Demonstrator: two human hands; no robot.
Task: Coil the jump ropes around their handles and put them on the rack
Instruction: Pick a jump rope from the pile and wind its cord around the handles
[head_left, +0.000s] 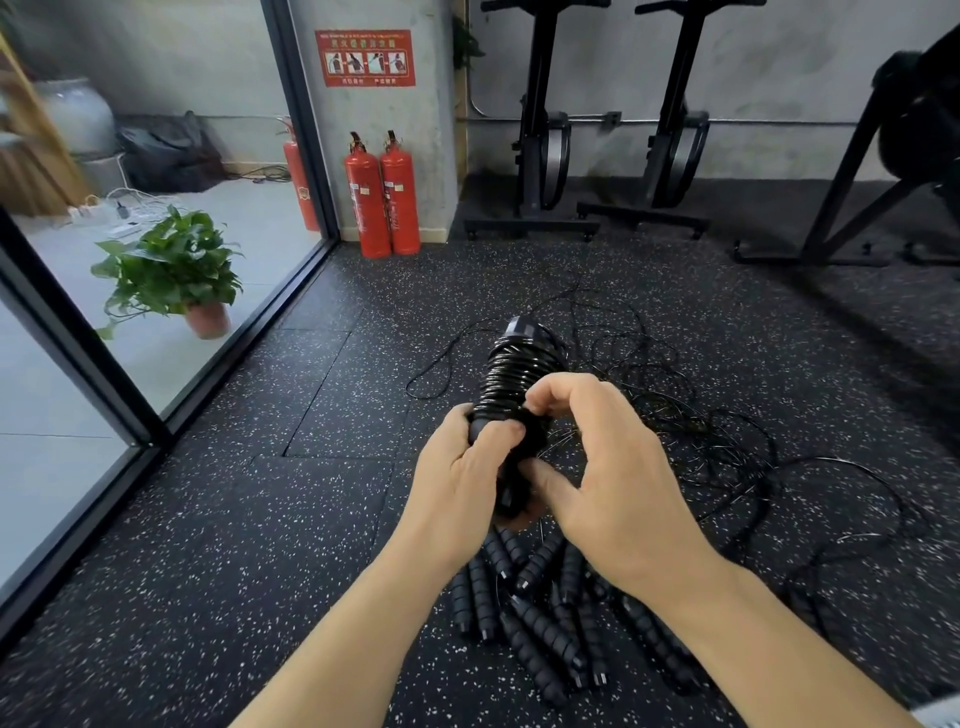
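A pair of black jump rope handles (514, 374) with thin black cord wound tightly around them is held upright in mid air. My left hand (462, 467) grips the lower part of the handles from the left. My right hand (597, 457) pinches the cord against the coil with curled fingers and thumb. Several more ridged black handles (540, 613) lie on the floor just below my hands. Their loose cords (701, 415) sprawl tangled to the right.
The floor is black speckled rubber. Two red fire extinguishers (382, 197) stand by a pillar ahead. A glass wall runs along the left with a potted plant (176, 270) behind it. Black exercise machines (613, 130) stand at the back and a black frame (857, 171) at the right.
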